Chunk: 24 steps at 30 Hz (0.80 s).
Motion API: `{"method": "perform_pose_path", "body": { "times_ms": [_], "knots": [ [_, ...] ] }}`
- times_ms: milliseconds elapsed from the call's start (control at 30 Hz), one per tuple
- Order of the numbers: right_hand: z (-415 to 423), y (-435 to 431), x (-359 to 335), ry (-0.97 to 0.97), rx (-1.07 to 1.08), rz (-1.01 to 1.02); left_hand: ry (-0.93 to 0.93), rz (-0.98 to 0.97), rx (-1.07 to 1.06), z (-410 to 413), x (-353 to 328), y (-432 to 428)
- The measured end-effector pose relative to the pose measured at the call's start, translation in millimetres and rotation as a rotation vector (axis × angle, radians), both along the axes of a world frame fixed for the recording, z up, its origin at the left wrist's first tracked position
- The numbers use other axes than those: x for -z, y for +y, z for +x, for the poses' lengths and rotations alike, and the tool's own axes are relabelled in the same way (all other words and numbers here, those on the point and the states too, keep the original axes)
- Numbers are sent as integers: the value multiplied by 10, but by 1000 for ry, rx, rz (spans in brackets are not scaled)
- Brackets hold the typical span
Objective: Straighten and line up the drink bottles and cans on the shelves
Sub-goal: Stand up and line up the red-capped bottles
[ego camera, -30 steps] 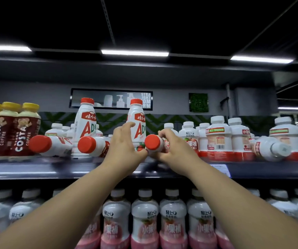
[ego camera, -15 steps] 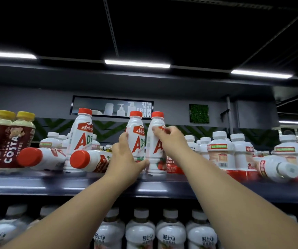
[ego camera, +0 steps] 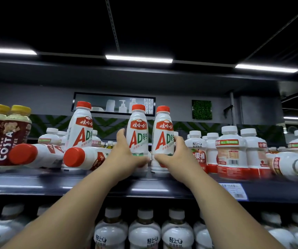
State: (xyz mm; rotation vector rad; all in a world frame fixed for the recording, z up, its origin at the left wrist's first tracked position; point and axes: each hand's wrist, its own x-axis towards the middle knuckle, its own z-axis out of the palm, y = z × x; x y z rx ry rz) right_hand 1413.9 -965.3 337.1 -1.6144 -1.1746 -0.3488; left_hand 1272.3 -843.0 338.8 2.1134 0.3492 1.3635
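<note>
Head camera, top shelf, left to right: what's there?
Yellow-capped brown Costa coffee bottles, two toppled red-capped white bottles, left hand, first upright AD bottle, second upright AD bottle, right hand, white-capped juice bottles, toppled white-capped bottle.

Two upright bottles (ego camera: 138, 133) stand together on the shelf (ego camera: 36, 184) — two fallen bottles (ego camera: 88, 157) lie left of them.
</note>
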Motion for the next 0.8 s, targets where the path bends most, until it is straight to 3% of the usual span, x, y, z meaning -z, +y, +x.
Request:
{"method": "perform_pose_path", "body": {
  "times_ms": [267,800],
  "knots": [
    [-85,-33,49,-141,46,12,-35,40,-23,-3,71,50],
    [-140,-14,91,-222,143,0,-123,193,-185,3,161,-2]
  ]
}}
